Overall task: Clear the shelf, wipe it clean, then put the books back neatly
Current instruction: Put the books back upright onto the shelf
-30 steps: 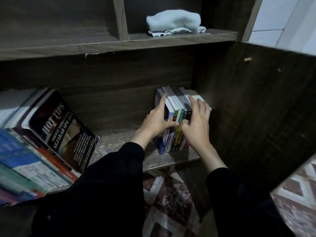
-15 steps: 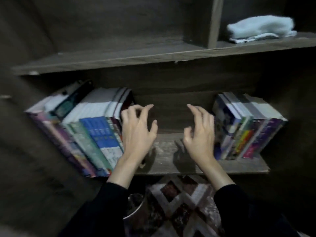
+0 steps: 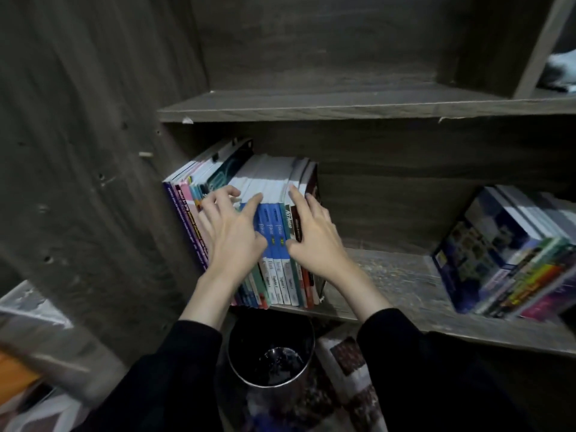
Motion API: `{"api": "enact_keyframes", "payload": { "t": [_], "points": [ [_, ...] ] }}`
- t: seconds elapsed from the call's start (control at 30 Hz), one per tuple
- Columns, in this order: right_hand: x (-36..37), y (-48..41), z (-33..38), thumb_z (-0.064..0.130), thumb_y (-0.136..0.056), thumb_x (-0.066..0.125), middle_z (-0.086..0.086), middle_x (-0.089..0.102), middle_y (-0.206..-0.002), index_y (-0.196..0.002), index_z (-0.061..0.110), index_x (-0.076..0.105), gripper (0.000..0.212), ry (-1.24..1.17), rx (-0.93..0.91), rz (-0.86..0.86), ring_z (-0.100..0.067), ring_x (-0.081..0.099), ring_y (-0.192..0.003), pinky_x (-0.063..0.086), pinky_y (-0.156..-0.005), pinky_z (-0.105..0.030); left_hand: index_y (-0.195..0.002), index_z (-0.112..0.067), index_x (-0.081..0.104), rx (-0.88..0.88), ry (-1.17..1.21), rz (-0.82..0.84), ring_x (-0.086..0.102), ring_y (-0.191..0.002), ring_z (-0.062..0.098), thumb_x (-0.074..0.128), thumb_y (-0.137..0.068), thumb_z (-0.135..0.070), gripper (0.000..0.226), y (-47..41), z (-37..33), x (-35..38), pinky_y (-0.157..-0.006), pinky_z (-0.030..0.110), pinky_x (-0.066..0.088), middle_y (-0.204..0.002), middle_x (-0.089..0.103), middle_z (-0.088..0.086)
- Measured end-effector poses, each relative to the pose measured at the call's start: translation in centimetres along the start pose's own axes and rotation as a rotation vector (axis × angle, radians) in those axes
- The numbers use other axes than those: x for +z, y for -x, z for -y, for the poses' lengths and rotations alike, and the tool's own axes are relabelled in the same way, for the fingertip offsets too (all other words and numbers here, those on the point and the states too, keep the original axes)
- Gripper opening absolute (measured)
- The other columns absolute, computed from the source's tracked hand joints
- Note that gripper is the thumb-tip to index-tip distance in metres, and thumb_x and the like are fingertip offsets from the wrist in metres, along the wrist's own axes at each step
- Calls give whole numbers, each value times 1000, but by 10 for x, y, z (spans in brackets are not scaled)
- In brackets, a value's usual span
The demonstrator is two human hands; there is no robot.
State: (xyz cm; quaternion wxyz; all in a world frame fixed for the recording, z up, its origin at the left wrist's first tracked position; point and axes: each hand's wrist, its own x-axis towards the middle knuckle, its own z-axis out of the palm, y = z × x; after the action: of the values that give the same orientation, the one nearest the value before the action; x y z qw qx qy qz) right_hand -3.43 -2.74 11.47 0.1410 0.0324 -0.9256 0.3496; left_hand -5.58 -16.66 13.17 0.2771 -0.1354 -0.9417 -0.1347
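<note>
1. Both hands lie flat on the left books, fingers mostly straight and spread, curled round nothing.
2. Left hand rests on the spines and page tops, its fingertips reaching the white page edges.
3. Right hand lies against the row's right end, fingers along the outermost dark book and thumb on the spines.
4. These books stand upright, packed against the left wall of the shelf.
5. Right books stand well apart at the far end, leaning left, with bare shelf board between the two groups.
6. White cloth lies on the upper shelf, at the top right edge.
7. Black bin stands on the floor below the left books.
</note>
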Motion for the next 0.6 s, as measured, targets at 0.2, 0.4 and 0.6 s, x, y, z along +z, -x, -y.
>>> {"api": "enact_keyframes", "payload": {
  "t": [0.2,0.4,0.6],
  "points": [
    [-3,9,-12,10,-79,58,-6,16,-156,-146,46,6,92,-108,40,-49,-32,26,-139,38,-102,-50,-142,-19,43,37,58,2,17,-115,22,58,-78,-13,66,7,-19,6,-94,33,18,-130,32,11],
    [-8,15,-15,18,-79,61,-9,19,-152,-142,49,9,86,-52,75,-87,-38,43,-125,42,-97,-51,-149,-27,12,-22,535,360,55,-89,19,54,-83,-5,82,12,-36,10,-67,25,40,-95,55,5],
    [-14,16,-2,36,-90,54,-15,3,-158,-140,60,11,70,92,99,-105,-41,58,-103,44,-92,-43,-137,-47,-29,-119,743,561,66,-91,24,69,-86,-16,114,31,-18,61,-75,27,54,-126,58,15]
  ]
}}
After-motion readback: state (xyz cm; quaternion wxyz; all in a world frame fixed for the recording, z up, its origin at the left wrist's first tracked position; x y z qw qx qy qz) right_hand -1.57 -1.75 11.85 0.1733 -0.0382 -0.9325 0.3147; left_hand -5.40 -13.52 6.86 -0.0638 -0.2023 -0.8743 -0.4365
